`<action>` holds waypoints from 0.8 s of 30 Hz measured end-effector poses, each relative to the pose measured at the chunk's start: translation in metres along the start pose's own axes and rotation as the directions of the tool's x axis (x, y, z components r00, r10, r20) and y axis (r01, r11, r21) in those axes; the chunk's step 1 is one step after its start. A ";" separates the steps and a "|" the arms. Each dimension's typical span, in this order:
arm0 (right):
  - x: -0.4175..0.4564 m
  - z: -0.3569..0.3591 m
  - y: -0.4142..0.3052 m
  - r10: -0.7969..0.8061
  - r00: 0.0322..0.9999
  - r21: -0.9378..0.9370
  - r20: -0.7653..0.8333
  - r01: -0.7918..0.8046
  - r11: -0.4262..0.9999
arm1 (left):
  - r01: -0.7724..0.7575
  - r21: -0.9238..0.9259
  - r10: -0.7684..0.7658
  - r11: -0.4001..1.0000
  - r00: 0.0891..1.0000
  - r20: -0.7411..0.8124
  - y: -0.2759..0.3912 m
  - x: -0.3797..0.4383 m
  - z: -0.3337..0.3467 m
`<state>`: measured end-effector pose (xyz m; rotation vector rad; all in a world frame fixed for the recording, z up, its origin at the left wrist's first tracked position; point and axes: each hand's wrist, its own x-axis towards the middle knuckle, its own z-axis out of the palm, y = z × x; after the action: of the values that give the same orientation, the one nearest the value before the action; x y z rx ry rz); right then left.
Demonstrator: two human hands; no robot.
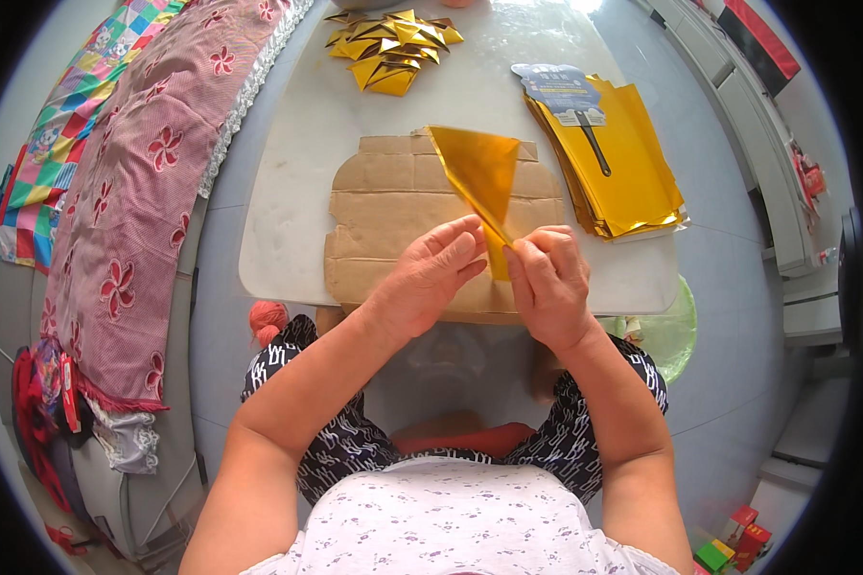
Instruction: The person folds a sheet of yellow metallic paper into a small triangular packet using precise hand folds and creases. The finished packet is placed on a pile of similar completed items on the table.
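Note:
A sheet of gold foil paper (480, 169), partly folded with a narrowed lower end, stands raised over a flattened piece of corrugated cardboard (385, 237). Thumb and fingers of my right hand (552, 284) pinch its folded edge near the bottom. My left hand (435, 277) is just left of the sheet, palm turned toward it and fingers apart; whether its fingertips touch the foil I cannot tell. Beyond the cardboard lies a pile of folded gold foil pieces (395, 47). On the right is a stack of flat gold foil sheets (629, 162).
A dark-handled tool on a printed blue card (561, 93) rests on the stack. All this lies on a white table (288, 194). Left stands a sofa under a pink flowered cover (140, 215). Pink yarn (267, 321) and a green translucent bag (676, 338) are below the table edge.

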<state>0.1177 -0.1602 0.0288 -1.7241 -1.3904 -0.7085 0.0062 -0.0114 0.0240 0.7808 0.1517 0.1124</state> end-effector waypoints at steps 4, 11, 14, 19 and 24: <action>-0.005 0.003 -0.011 0.218 0.975 0.141 0.029 -0.220 0.965 | -0.046 0.078 0.040 0.996 0.996 0.077 0.001 0.002 0.004; -0.005 0.005 0.000 0.099 0.995 -0.058 -0.002 -0.099 0.993 | 0.099 0.005 -0.099 0.995 0.995 0.024 0.001 0.004 -0.001; -0.006 0.006 -0.002 -0.016 0.997 -0.226 0.070 0.032 0.974 | 0.095 0.011 -0.095 0.995 0.995 -0.026 -0.001 0.003 0.008; -0.008 0.010 -0.014 -0.125 0.980 -0.324 0.152 0.169 0.931 | 0.066 -0.029 -0.065 0.997 0.997 0.031 -0.002 0.002 0.005; -0.016 0.024 -0.023 -0.094 0.976 -0.305 0.196 0.152 0.940 | 0.017 0.033 -0.014 0.999 0.996 -0.094 -0.004 0.002 0.002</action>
<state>0.0900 -0.1465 0.0081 -2.0041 -1.5867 -0.9070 0.0090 -0.0156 0.0225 0.8079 0.2488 0.1321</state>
